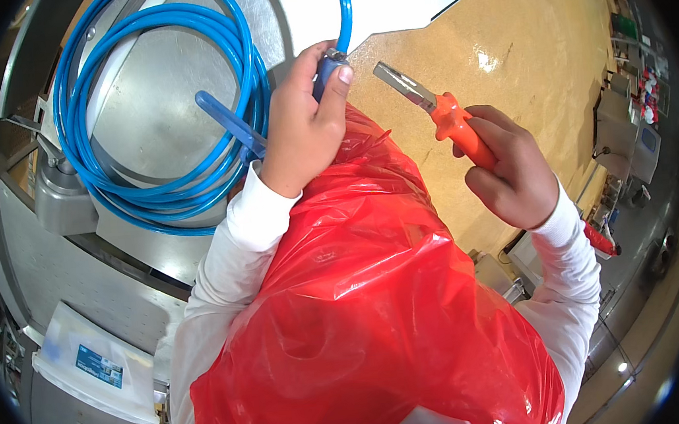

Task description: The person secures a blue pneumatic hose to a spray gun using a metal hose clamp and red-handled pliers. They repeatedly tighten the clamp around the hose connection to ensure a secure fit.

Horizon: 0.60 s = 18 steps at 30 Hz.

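Note:
My left hand (305, 119) is closed around a blue hose fitting (328, 71), thumb along its side. A metal clamp (334, 54) circles the fitting's top, where the blue hose (345, 8) comes in from above. Beside my left wrist a blue plastic lever (229, 121) sticks out; whether it joins the fitting is hidden by my hand. My right hand (511, 168) grips pliers (461, 135) by their orange handles. Their metal jaws point up and left, apart from the fitting.
A large coil of blue hose (150, 19) lies at left over a steel surface (168, 106). A grey metal container (65, 200) and a white plastic bin (96, 367) stand farther left. A red plastic apron (348, 315) covers my front. Tan floor (519, 62) stretches beyond my right hand.

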Each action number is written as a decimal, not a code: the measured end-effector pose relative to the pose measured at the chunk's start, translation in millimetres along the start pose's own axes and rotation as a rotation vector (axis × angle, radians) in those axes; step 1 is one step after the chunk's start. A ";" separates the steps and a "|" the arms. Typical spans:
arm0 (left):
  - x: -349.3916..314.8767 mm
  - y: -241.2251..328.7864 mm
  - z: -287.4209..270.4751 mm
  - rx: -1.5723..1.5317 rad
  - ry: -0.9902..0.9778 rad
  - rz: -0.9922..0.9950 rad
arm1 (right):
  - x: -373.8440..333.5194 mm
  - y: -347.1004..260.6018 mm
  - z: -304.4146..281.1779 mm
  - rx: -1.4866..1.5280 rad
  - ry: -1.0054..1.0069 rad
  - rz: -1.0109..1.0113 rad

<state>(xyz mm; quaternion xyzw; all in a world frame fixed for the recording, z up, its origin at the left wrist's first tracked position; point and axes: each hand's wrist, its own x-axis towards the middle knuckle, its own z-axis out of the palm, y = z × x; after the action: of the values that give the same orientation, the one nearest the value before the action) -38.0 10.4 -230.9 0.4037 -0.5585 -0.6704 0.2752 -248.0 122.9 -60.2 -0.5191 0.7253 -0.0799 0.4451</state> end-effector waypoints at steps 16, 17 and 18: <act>-26.5 -23.9 13.0 0.241 -0.003 -0.249 | 13.4 95.6 63.8 0.566 -0.114 0.193; -26.7 -27.0 15.4 0.215 -0.031 -0.284 | 18.8 101.2 60.1 0.581 -0.132 0.175; -27.1 -31.6 16.9 0.187 -0.057 -0.320 | 22.8 105.5 57.0 0.594 -0.151 0.158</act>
<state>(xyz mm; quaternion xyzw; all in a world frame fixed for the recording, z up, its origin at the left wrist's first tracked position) -35.6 48.6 -254.4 0.4921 -0.5546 -0.6618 0.1106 -279.8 171.1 -167.7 -0.3128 0.6732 -0.2148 0.6346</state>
